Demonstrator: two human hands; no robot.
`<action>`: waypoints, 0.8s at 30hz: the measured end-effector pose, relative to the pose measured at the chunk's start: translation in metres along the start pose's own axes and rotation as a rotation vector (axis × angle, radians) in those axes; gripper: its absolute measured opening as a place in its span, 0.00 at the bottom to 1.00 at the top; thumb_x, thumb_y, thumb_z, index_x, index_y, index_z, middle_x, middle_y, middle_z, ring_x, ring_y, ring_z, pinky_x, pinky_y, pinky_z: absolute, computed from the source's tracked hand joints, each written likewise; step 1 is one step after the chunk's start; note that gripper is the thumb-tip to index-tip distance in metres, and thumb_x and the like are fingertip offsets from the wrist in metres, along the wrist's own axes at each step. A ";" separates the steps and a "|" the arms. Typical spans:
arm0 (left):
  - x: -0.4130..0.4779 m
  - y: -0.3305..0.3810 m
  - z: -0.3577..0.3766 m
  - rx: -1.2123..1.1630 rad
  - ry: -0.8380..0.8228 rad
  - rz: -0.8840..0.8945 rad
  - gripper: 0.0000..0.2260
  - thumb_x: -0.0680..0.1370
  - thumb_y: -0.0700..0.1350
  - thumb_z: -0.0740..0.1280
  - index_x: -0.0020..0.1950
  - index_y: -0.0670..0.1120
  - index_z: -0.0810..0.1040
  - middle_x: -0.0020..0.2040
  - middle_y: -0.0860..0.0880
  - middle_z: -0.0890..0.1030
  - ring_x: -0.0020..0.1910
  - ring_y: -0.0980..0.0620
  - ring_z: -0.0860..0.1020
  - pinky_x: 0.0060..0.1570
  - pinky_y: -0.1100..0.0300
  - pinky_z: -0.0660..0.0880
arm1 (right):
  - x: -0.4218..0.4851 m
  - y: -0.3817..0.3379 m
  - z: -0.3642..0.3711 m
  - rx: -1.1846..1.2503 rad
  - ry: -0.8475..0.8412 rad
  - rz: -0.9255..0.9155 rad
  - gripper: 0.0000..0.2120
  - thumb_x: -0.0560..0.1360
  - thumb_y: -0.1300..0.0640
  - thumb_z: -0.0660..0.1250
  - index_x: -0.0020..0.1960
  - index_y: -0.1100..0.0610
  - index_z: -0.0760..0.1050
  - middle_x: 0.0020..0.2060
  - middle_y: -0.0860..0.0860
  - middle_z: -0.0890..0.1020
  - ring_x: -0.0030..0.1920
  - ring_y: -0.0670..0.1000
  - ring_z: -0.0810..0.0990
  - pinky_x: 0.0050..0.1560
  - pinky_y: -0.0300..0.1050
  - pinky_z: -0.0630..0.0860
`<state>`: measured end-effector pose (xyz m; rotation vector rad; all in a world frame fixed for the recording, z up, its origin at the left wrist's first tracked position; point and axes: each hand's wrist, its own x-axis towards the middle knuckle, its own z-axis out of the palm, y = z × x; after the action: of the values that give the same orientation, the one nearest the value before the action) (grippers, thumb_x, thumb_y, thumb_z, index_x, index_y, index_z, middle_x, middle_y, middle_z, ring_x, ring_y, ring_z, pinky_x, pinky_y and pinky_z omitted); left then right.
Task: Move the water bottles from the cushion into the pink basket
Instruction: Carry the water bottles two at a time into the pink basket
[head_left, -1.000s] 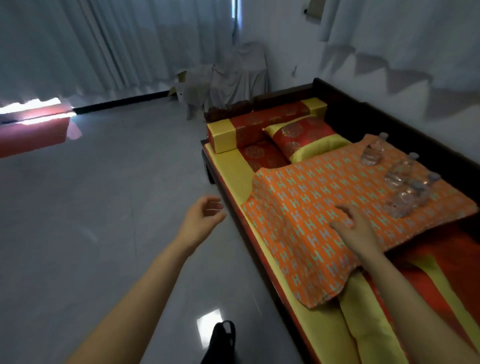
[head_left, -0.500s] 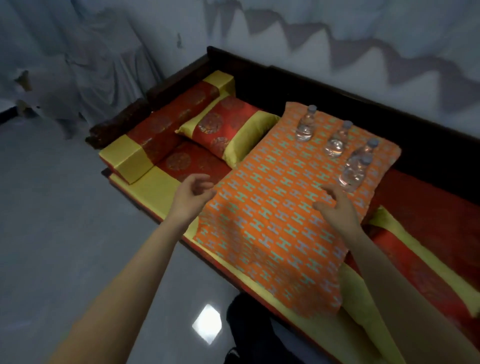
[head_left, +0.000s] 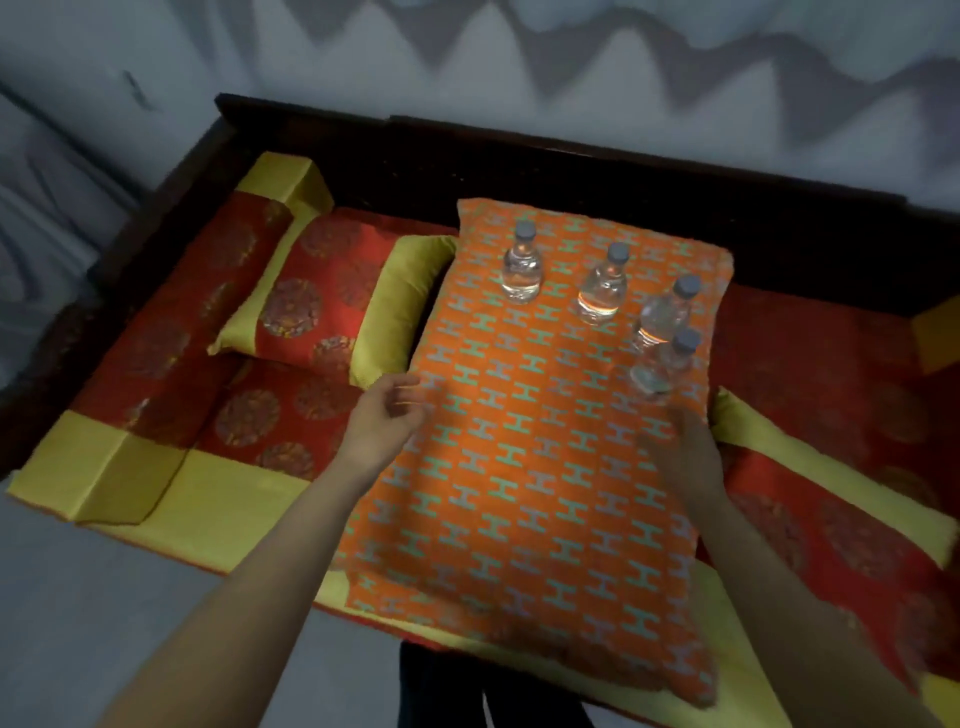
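Both arms have swung round since a moment ago, so the person now faces the dark wooden daybed (head_left: 519, 156) square on, with the bottles straight ahead of the hands rather than off to the right.

Beneath and between the hands lies the large orange cushion with a teal H pattern (head_left: 519, 467). To the outside of the left hand sits a smaller red and gold pillow (head_left: 322, 306).

Beyond the fingertips, at the cushion's far end, stand four clear plastic water bottles with grey caps (head_left: 602, 286). Two stand apart; the two nearest the right hand lean together, touching. No pink basket shows anywhere from where I stand.

His left hand (head_left: 384, 421) hovers open at the cushion's left edge, fingers loosely curled around nothing. His right hand (head_left: 685, 447) is blurred, but looks open and empty, just short of the nearest bottle.

That nearest bottle seems the natural first pick. I would wrap it round the body below the shoulder and lift straight up, since the soft cushion gives and its leaning neighbour may topple once support goes.
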<state>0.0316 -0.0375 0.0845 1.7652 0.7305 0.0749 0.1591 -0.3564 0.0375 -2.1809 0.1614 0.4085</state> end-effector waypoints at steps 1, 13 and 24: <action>0.014 0.002 0.004 0.003 -0.032 -0.009 0.16 0.74 0.34 0.69 0.61 0.41 0.75 0.47 0.46 0.80 0.45 0.52 0.79 0.42 0.66 0.75 | 0.005 -0.001 0.002 0.011 0.040 0.005 0.30 0.72 0.58 0.74 0.70 0.60 0.67 0.65 0.59 0.75 0.66 0.59 0.74 0.66 0.58 0.71; 0.195 0.032 0.074 0.155 -0.228 0.210 0.46 0.66 0.43 0.79 0.77 0.44 0.56 0.70 0.53 0.63 0.69 0.58 0.62 0.66 0.65 0.63 | 0.081 -0.020 0.024 0.138 0.424 -0.052 0.49 0.58 0.38 0.76 0.73 0.53 0.61 0.65 0.47 0.75 0.65 0.43 0.72 0.63 0.34 0.67; 0.291 0.044 0.140 0.232 -0.351 0.307 0.41 0.61 0.46 0.81 0.70 0.49 0.65 0.61 0.50 0.77 0.60 0.52 0.77 0.60 0.54 0.75 | 0.114 0.002 0.043 0.066 0.445 -0.026 0.43 0.59 0.40 0.79 0.69 0.50 0.66 0.58 0.47 0.80 0.58 0.50 0.79 0.56 0.56 0.78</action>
<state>0.3416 -0.0149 -0.0132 2.0327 0.2177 -0.1156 0.2555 -0.3201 -0.0277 -2.1769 0.3838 -0.1027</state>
